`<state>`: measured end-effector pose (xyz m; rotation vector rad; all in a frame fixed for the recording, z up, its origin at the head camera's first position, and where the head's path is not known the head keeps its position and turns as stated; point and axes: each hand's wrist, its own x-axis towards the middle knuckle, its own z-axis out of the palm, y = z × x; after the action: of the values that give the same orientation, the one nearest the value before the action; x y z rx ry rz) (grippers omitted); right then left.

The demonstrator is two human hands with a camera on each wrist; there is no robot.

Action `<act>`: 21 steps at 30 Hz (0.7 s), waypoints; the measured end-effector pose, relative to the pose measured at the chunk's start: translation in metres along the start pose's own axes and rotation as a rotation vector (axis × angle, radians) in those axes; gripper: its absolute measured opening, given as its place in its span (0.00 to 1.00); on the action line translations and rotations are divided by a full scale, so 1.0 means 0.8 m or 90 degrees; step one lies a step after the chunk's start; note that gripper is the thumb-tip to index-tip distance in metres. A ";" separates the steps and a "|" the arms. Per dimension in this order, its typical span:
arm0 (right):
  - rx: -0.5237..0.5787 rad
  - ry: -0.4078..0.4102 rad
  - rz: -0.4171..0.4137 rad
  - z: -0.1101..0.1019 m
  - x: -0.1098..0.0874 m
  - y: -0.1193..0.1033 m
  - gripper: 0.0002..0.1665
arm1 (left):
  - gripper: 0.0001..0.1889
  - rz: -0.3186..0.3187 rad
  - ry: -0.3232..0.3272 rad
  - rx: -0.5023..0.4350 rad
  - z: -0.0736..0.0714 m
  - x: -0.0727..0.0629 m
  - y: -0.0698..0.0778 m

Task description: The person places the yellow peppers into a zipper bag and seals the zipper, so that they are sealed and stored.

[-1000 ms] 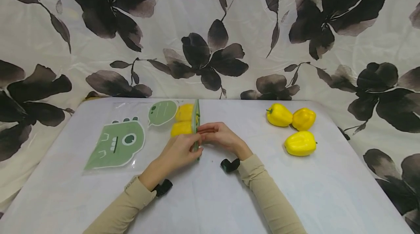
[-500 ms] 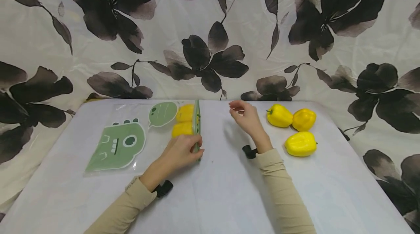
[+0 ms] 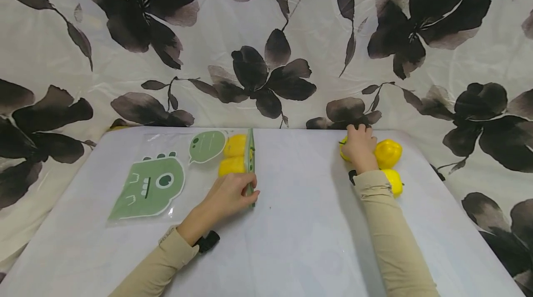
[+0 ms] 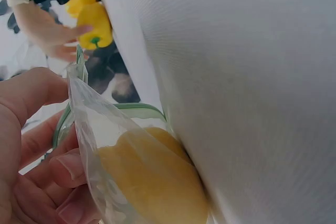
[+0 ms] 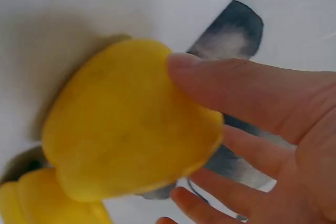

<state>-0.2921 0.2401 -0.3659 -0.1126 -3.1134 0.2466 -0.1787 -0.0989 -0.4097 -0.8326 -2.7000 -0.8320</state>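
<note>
Left hand: one, pinching the edge of a clear bag. Right hand: one, thumb touching a yellow pepper, far right of table; whether grasped, cannot tell. Bag: lying at left, long axis left to right, green-rimmed mouth facing right, two bagged peppers inside. Touched pepper: stem pointing left, beside two loose peppers.
</note>
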 end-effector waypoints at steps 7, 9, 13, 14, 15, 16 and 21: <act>0.021 -0.046 0.006 0.014 -0.001 0.008 0.37 | 0.08 0.005 0.003 -0.002 0.001 -0.001 -0.002; 0.026 -0.026 -0.001 0.018 -0.002 0.010 0.36 | 0.08 0.004 0.000 -0.003 0.001 0.000 -0.001; 0.031 0.006 -0.012 0.021 -0.003 0.012 0.33 | 0.08 0.005 -0.002 -0.004 0.002 0.000 -0.001; 0.034 0.012 -0.013 0.021 -0.004 0.012 0.33 | 0.08 0.006 -0.002 -0.003 0.002 0.000 -0.001; 0.037 0.016 -0.013 0.022 -0.004 0.012 0.32 | 0.08 0.006 -0.002 -0.004 0.002 0.000 -0.002; 0.043 0.021 -0.013 0.022 -0.004 0.012 0.33 | 0.08 0.007 -0.001 -0.004 0.002 0.000 -0.002; 0.096 0.062 -0.023 0.018 -0.004 0.010 0.34 | 0.08 0.001 -0.004 -0.005 0.003 0.000 -0.002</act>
<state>-0.2887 0.2458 -0.3815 -0.0633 -2.9845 0.4591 -0.1797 -0.0989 -0.4124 -0.8404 -2.7024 -0.8410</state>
